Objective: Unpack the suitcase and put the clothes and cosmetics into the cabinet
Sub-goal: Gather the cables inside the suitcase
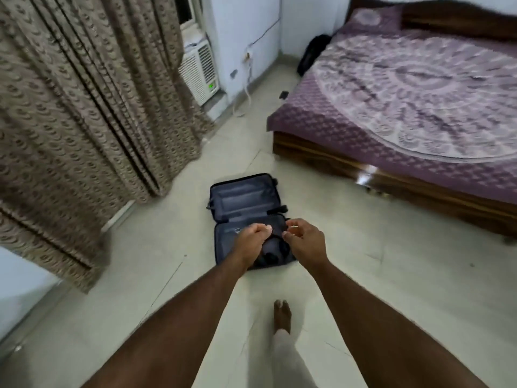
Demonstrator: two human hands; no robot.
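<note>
Right of suitcase (240, 200): bed (405, 107). Left: curtain (84, 93). Open flat on floor (391, 275), dark clothes (272, 250) in near half. Above them, left hand (251, 238) and right hand (303, 238), fingers curled, grasp unclear.

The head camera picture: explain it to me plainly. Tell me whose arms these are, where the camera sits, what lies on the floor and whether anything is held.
There is no machine here. A person wears a camera on the head, so you look down along their two bare arms. On the pale floor lies a dark suitcase, opened flat; its far half looks empty. Over the near half, the left hand and right hand reach in with curled fingers. Dark clothes lie beneath them; the picture is too blurred to tell whether either hand grips them. One bare foot stands lower down. A bed with a purple cover is on the right, curtains on the left. No cabinet shows.
</note>
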